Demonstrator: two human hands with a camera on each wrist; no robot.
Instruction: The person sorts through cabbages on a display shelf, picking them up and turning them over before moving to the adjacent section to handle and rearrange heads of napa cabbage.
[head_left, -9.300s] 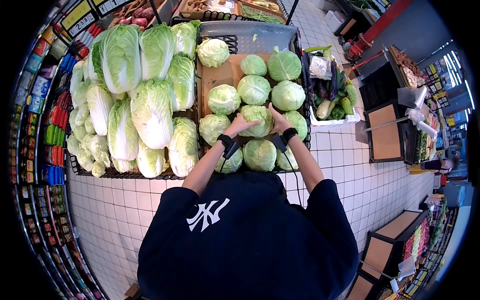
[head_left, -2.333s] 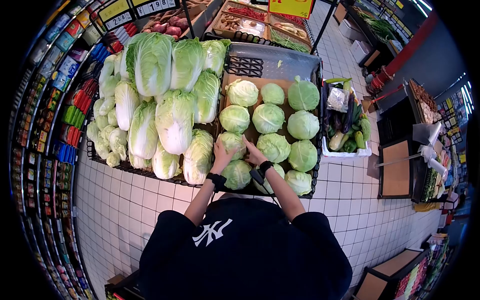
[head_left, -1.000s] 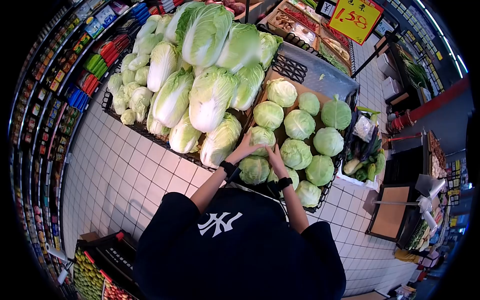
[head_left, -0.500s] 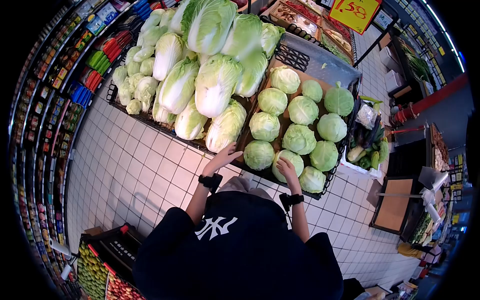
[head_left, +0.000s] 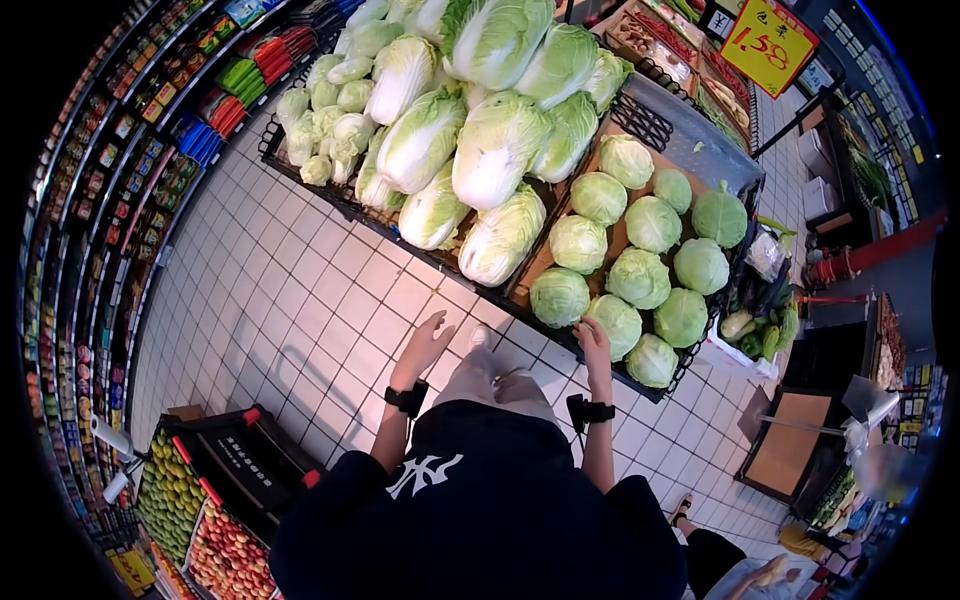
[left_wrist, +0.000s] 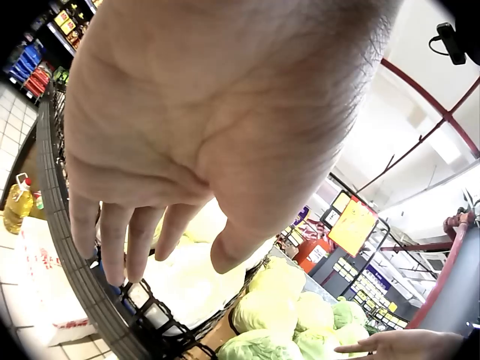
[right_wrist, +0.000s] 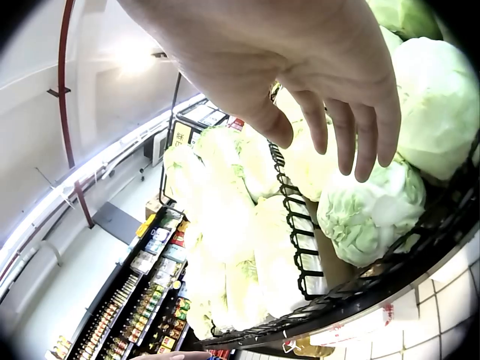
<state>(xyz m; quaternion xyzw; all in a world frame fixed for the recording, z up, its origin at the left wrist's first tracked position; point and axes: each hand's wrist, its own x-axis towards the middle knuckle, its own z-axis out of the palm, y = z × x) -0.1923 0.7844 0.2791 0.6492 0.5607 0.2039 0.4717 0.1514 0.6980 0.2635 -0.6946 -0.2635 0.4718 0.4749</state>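
Both hands are empty. In the head view my left hand (head_left: 426, 345) hangs over the tiled floor in front of the stand, fingers loosely spread; the left wrist view shows its bare palm (left_wrist: 187, 127). My right hand (head_left: 595, 345) is at the stand's front edge and overlaps a round green cabbage (head_left: 614, 325). Its fingers (right_wrist: 364, 142) hang relaxed in the right wrist view, in front of another cabbage (right_wrist: 371, 214). The round cabbages lie in rough rows on cardboard (head_left: 530, 282). Left of them, Chinese cabbages (head_left: 500, 150) are piled up.
A black lattice rim (head_left: 355, 213) edges the stand. A white box of mixed vegetables (head_left: 745, 350) stands to the right. Behind me at left is a fruit display (head_left: 225, 550). A person's sandalled foot (head_left: 683, 508) is close by on the right.
Both hands have left the front-left cabbage they were holding and drawn back toward the body, the left one farther. The head view has turned, so the stand sits further right. Earlier, the hands touched other cabbages.
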